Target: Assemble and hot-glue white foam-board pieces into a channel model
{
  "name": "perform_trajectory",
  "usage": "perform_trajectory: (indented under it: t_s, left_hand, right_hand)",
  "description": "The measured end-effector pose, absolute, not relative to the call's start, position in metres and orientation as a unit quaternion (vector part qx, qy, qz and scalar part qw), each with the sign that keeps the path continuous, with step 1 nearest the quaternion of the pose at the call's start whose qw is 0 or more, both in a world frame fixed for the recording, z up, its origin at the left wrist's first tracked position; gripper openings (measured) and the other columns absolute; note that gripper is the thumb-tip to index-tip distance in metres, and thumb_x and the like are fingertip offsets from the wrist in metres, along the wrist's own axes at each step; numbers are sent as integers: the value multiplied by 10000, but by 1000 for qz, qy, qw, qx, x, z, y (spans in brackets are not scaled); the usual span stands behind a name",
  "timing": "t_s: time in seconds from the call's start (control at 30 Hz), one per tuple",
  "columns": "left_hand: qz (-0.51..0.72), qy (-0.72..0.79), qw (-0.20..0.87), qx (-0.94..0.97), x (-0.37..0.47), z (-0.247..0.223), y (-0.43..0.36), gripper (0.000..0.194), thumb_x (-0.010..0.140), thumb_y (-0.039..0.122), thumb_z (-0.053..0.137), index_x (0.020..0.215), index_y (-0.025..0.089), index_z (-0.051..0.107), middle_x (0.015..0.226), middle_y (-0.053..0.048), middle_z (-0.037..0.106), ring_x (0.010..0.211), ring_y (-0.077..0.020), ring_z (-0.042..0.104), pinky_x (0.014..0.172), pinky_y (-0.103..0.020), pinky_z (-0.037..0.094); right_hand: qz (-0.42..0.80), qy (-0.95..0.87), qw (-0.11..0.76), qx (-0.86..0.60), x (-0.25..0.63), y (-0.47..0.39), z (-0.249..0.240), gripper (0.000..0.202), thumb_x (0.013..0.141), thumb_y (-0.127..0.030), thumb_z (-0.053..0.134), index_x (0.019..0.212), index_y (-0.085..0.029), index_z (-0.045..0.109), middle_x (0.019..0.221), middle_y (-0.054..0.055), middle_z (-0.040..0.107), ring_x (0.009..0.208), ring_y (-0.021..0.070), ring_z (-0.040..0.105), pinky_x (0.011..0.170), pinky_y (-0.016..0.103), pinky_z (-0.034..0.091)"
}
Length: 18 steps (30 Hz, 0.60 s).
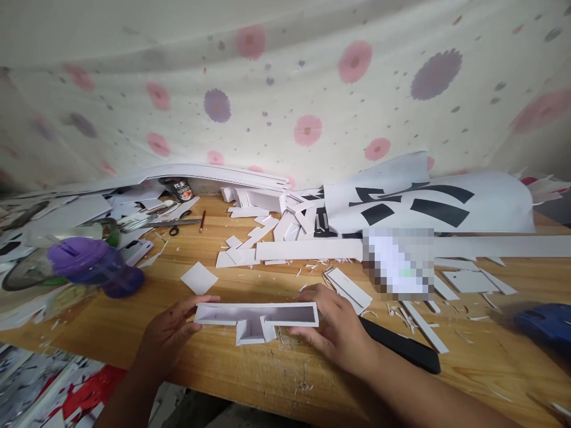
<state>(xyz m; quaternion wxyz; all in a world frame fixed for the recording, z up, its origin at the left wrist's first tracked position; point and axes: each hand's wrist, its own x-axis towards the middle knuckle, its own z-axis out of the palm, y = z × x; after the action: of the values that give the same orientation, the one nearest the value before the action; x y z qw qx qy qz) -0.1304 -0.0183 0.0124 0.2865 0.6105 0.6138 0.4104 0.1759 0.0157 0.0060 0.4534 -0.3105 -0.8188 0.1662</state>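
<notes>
A hollow, T-shaped white foam-board piece (256, 307) is held between my two hands above the front part of the wooden table. Its open side faces me, and its short stem points down toward me. My left hand (173, 327) grips the left end, thumb below and fingers above. On the right end, my right hand (332, 324) is closed the same way. A small white square (199, 277) lies flat just beyond my left hand. Behind my right hand lie a white strip (348, 290) and a long black bar (404, 345), partly hidden by my forearm.
A purple cup (96, 264) stands at left, near scissors (178, 226) and a red pencil (202, 221). White offcuts and a long strip (307, 249) cross the middle. A black-printed sheet (423, 199) leans behind. A blue object (546, 327) sits at right on the wooden table (214, 368).
</notes>
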Motion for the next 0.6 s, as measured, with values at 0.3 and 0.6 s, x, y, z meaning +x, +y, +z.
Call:
perform_trajectory:
  t_s: [0.3, 0.6]
  left_hand:
    - [399, 622, 241, 629, -137, 12, -18, 275, 741, 389, 594, 941, 236, 706, 1018, -22, 749, 969, -233, 671, 832, -285, 515]
    - [339, 619, 231, 670, -151, 7, -14, 392, 708, 515, 645, 1025, 289, 694, 1114, 2, 724, 1121, -241, 619, 924, -302, 510]
  right_hand:
    - [153, -817, 471, -294, 174, 16, 6, 305, 849, -455, 609, 1006, -195, 575, 868, 77, 652, 784, 187, 626, 672, 307, 535]
    - [168, -816, 470, -292, 173, 14, 9, 341, 857, -502, 571, 947, -174, 573, 837, 89, 645, 754, 183, 612, 655, 301, 524]
